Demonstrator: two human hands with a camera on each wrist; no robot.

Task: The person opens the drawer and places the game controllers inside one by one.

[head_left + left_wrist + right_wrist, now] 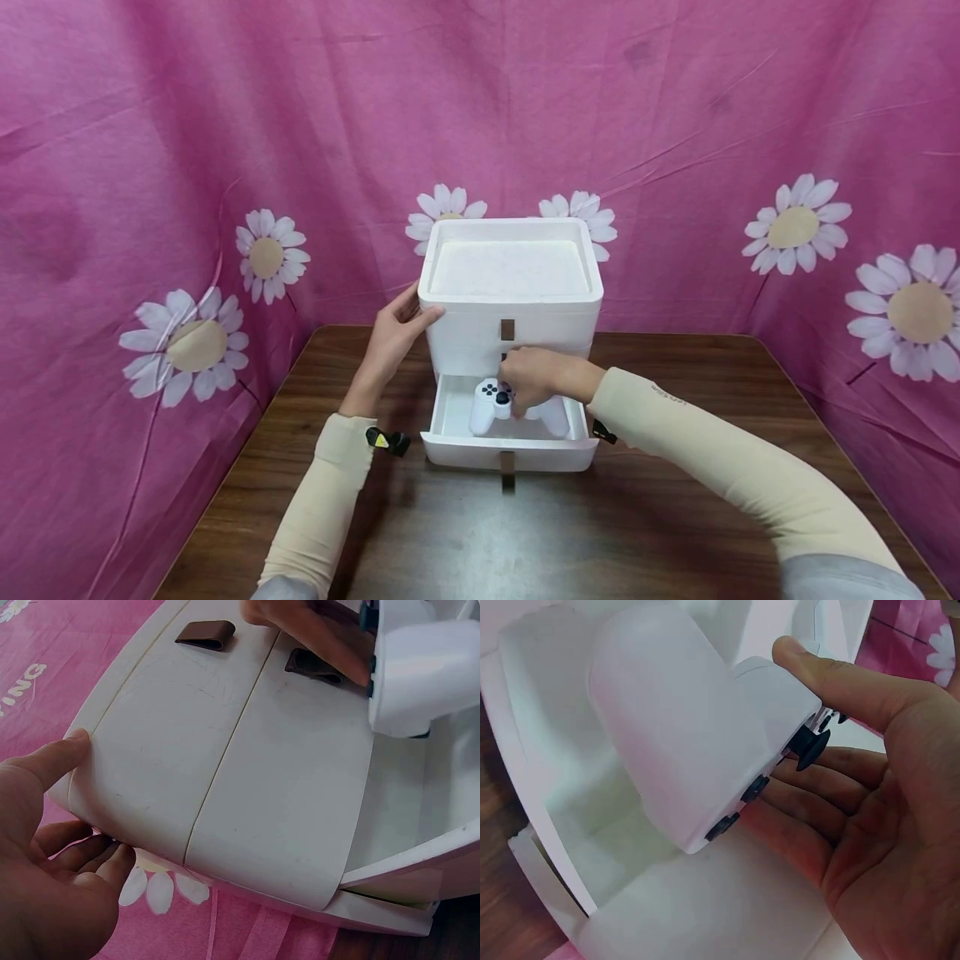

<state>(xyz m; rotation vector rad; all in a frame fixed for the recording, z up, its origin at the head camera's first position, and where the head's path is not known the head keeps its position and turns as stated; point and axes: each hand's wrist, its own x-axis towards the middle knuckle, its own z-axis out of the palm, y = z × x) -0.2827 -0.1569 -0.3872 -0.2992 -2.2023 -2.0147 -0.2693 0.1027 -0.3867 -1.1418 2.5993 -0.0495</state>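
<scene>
A white game controller (pixel 482 419) with black buttons and thumbsticks is in the pulled-out bottom drawer (pixel 465 454) of a white drawer unit (pixel 465 329). My right hand (pixel 543 372) reaches over the drawer and holds the controller by its middle. In the right wrist view the thumb lies on one side of the controller (pixel 667 712) and the fingers on its button side. My left hand (pixel 390 342) grips the unit's left upper corner, with its thumb on the front edge and its fingers against the side, as the left wrist view shows.
Brown pull tabs, such as the top one (pixel 507 330), mark the drawer fronts. A shallow recessed tray (pixel 513 267) forms the unit's top. The unit stands on a dark wooden table (pixel 480 542), with a pink flowered cloth (pixel 480 100) hanging behind and at both sides.
</scene>
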